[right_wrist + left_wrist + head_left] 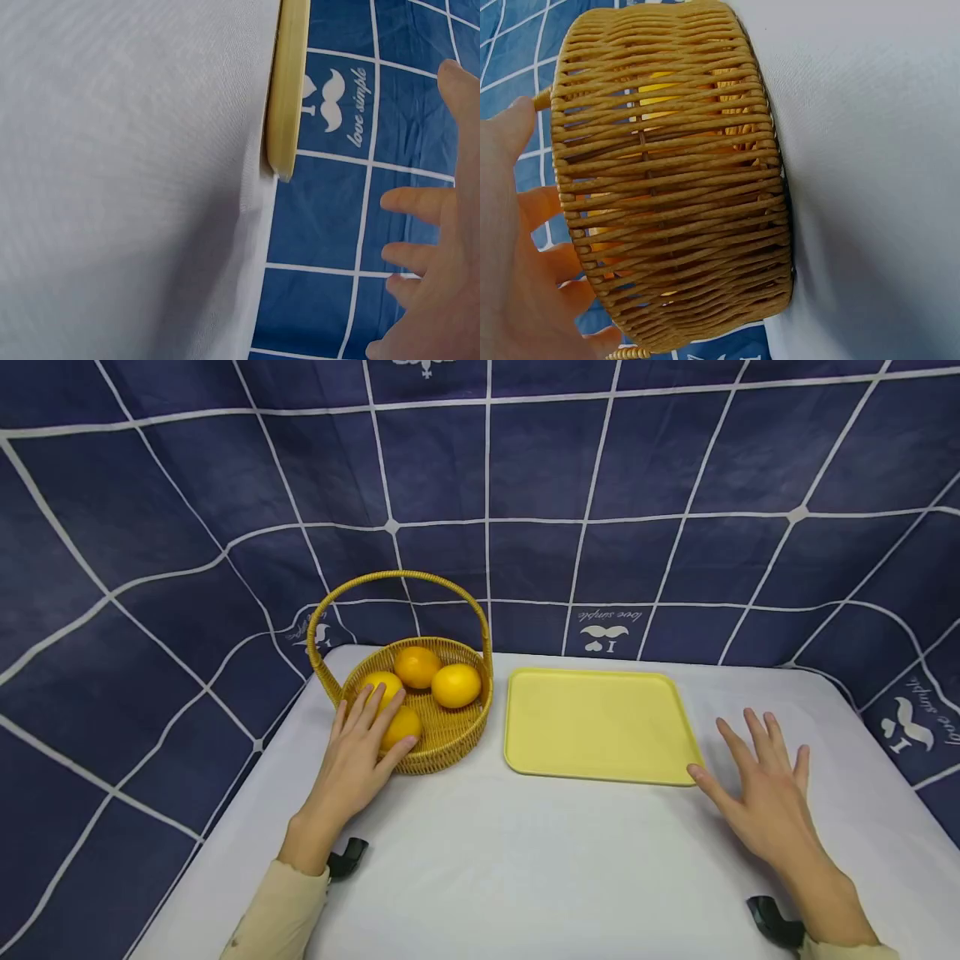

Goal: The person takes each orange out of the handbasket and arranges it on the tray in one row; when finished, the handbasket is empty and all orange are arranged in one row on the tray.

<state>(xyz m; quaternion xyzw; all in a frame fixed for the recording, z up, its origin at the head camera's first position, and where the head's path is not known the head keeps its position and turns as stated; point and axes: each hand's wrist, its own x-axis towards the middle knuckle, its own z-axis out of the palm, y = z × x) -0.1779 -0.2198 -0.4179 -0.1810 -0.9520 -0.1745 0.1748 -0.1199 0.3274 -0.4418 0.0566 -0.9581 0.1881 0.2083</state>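
A woven wicker basket (452,749) with a tall arched handle stands at the left of the table and holds several orange-yellow fruits. My left hand (352,768) reaches over its near left rim, fingers spread above two fruits, one of them a near fruit (405,725). Behind these lie an orange fruit (417,667) and a yellower fruit (456,686). In the left wrist view the basket's wall (667,165) hides most of the fruit. My right hand (772,802) hovers by the near right corner of a yellow tray (600,727), fingers apart and holding nothing.
A white cloth (525,860) covers the table. Dark blue checked fabric (540,468) hangs behind it and at both sides. Black curved pieces, a left one (348,858) and a right one (772,922), sit at the wrists.
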